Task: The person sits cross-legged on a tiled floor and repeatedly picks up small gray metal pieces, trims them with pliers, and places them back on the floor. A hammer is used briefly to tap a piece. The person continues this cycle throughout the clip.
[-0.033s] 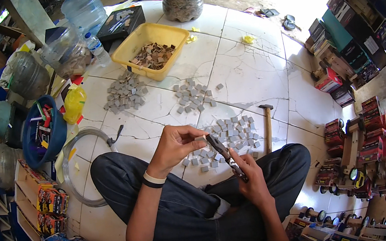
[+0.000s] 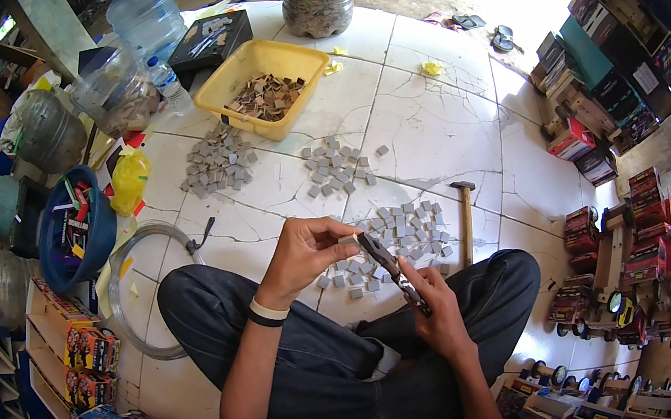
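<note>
My left hand (image 2: pixel 296 262) pinches a small grey square piece (image 2: pixel 349 242) between thumb and fingertips. Right beside that piece is the dark head of a pair of pliers (image 2: pixel 378 253), whose handles my right hand (image 2: pixel 440 310) grips. Whether the jaws touch the piece is too small to tell. Just beyond and below the pliers lies a spread of grey square pieces (image 2: pixel 411 229) on the tiles. Farther off are a smaller group of grey squares (image 2: pixel 336 166) and a denser heap of grey squares (image 2: pixel 217 159).
A yellow basin (image 2: pixel 268 126) holds brownish square pieces. On the right lies a hammer (image 2: pixel 466 230); by my left knee, a wire coil (image 2: pixel 120 312). A blue tub (image 2: pixel 104 242) stands left. Toy trucks (image 2: pixel 650 251) are stacked right, more toy trucks (image 2: pixel 90 351) left.
</note>
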Demonstrator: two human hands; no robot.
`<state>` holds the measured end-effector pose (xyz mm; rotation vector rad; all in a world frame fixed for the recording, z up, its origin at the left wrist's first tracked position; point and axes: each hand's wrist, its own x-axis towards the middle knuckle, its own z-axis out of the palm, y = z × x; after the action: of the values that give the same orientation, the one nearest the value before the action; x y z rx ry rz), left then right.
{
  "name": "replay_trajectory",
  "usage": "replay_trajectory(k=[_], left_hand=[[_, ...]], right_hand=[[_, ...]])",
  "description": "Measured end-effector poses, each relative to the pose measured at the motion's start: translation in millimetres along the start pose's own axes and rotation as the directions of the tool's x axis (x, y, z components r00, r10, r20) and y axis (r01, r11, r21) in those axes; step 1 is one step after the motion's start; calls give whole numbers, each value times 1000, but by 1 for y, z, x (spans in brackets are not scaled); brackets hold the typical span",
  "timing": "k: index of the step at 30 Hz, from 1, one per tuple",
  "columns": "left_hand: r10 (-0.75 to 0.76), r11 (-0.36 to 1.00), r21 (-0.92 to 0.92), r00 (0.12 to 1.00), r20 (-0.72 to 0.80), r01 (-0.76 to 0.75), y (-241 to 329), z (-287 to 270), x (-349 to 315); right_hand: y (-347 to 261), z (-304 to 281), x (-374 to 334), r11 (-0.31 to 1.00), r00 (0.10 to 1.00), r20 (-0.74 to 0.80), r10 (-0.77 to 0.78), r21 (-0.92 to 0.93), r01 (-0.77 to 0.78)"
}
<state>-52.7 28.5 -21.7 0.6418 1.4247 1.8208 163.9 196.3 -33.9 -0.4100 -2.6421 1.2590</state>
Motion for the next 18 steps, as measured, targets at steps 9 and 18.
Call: replay_trajectory(k=[9,18], left_hand=[[22,998,68,997,-70,-17,-1,-2,7],[155,988,27,977,-145,-153,7,-3,12]], right_hand=[[-14,-4,10,981,999,-36,-17,-194,10],[-33,2,31,985,995,-93,-21,-175,4]])
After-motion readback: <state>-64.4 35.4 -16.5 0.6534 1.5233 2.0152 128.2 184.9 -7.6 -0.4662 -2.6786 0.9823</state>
